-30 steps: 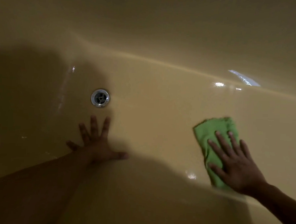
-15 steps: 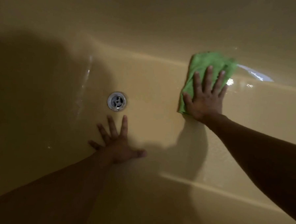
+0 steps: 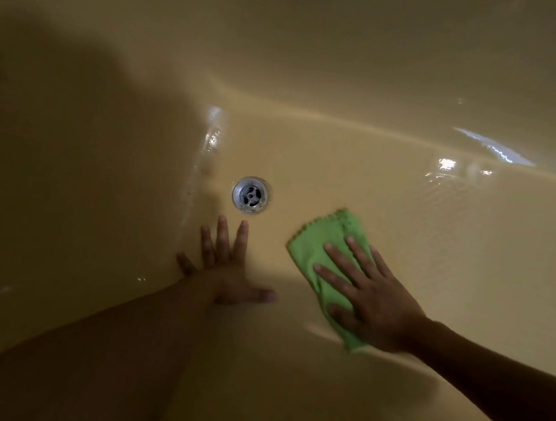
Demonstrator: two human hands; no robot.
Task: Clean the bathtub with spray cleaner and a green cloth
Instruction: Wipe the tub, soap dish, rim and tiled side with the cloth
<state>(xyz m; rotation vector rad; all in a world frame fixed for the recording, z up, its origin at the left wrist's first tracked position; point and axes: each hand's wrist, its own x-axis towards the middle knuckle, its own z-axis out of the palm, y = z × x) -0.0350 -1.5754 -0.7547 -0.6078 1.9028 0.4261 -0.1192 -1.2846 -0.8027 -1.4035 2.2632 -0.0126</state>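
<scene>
1. Pressing one folded green microfibre cloth (image 3: 319,248) flat on the glossy beige bathtub floor (image 3: 429,250): right hand (image 3: 375,299), fingers (image 3: 345,262) spread.
2. Left hand (image 3: 228,272) flat too, fingers splayed, just below the one round chrome drain (image 3: 251,195).

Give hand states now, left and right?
Left hand: open, flat on the bathtub floor.
Right hand: open, straight fingers pressing the green cloth.

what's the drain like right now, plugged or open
Open. The drain has no plug in it: its metal crosspiece and the dark holes between show inside the chrome ring. Whether water is running down it, cannot tell.
</scene>
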